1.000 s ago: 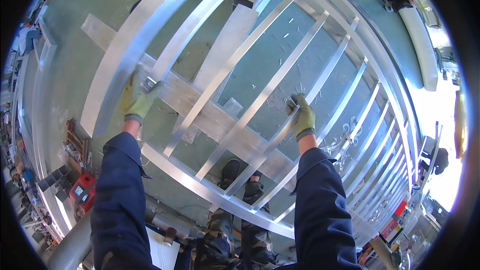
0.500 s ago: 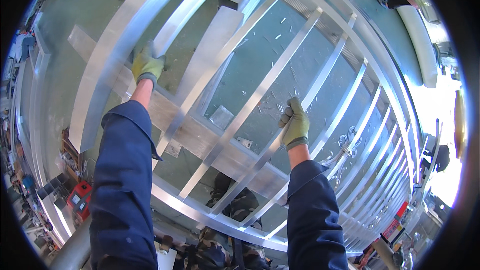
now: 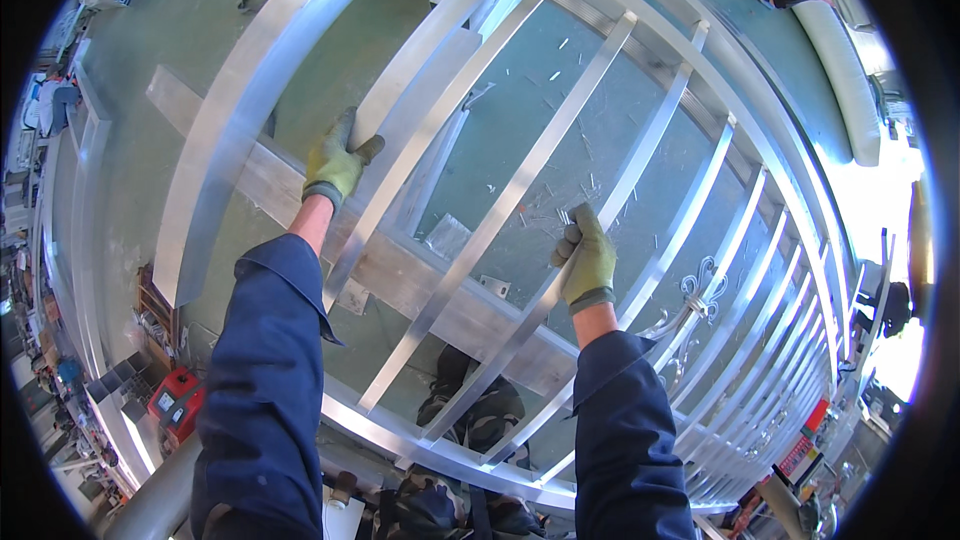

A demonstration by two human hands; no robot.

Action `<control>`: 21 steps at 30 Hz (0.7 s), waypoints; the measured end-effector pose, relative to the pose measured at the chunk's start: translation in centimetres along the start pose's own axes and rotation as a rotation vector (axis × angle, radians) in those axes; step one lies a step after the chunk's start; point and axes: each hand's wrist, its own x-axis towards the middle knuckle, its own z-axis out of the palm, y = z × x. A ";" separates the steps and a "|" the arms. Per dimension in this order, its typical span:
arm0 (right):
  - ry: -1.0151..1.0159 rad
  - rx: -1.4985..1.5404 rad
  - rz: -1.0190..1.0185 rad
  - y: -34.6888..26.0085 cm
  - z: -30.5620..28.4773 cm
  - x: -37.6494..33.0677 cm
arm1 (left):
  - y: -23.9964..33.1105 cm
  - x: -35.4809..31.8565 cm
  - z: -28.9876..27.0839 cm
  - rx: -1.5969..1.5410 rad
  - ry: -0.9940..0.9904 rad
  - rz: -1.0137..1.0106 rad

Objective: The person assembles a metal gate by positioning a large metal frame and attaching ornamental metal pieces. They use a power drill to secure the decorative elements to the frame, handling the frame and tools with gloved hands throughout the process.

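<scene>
My left hand (image 3: 337, 162), in a yellow-green glove, is closed round the lower end of a loose-looking silver metal bar (image 3: 428, 48). The bar slants up and right, close beside the first slat (image 3: 440, 120) of a large curved metal railing. My right hand (image 3: 588, 258), gloved alike, is wrapped round another slat (image 3: 645, 145) of this railing. Both arms reach over the railing's near curved rail (image 3: 440, 452). Left of my left hand stands a wide curved metal piece (image 3: 215, 150). A flat metal beam (image 3: 400, 275) passes beneath the slats.
Scraps and shavings (image 3: 560, 205) litter the green floor. Scrollwork ornament (image 3: 700, 290) sits among the right-hand slats. A red device (image 3: 178, 402) and a box of parts stand at the lower left. A white roll-shaped object (image 3: 838, 80) lies at the far right.
My left hand has moved right and a little down, bringing the bar's lower end nearer the first slat. My right hand stays on its slat, almost unmoved. The view has shifted slightly.
</scene>
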 end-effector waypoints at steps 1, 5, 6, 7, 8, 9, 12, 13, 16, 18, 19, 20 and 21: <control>0.016 -0.006 -0.005 0.0 0.2 -0.1 | -0.4 0.3 0.1 -0.021 0.005 0.029; 0.057 -0.025 -0.019 0.5 -0.2 -0.5 | -0.3 -0.7 1.4 -0.059 -0.028 0.094; 0.062 -0.028 -0.020 0.4 -0.7 -0.4 | 0.3 -1.1 2.1 -0.053 -0.038 0.107; 0.049 -0.019 -0.007 0.3 -0.5 -0.6 | 0.1 -0.9 1.9 -0.062 -0.032 0.120; 0.033 -0.010 0.009 0.5 -0.1 -0.7 | -0.7 -0.7 1.8 -0.068 -0.025 0.131; 0.017 -0.002 0.026 0.6 0.2 -0.8 | -1.5 -0.5 1.5 -0.074 -0.016 0.141; 0.041 -0.049 -0.010 0.4 0.4 -1.1 | -0.7 -1.1 1.7 -0.039 -0.112 0.127; 0.042 -0.052 -0.018 0.2 0.3 -1.1 | 0.2 -1.3 1.7 -0.034 -0.146 0.125; 0.058 -0.055 -0.054 0.5 -0.4 -0.5 | 2.7 -1.7 -0.4 0.228 -0.289 0.189; 0.063 -0.067 -0.084 1.2 -0.6 0.1 | 0.4 -1.4 -1.0 1.386 0.107 0.854; 0.074 -0.044 -0.083 1.3 -0.1 -0.2 | -1.5 -1.3 -0.9 1.430 0.150 0.959; 0.073 -0.029 -0.051 1.4 -0.4 0.5 | -2.9 -1.2 -0.6 1.464 0.208 1.070; 0.071 -0.040 -0.040 1.1 -0.9 0.7 | -2.0 -2.1 0.5 1.665 0.163 1.049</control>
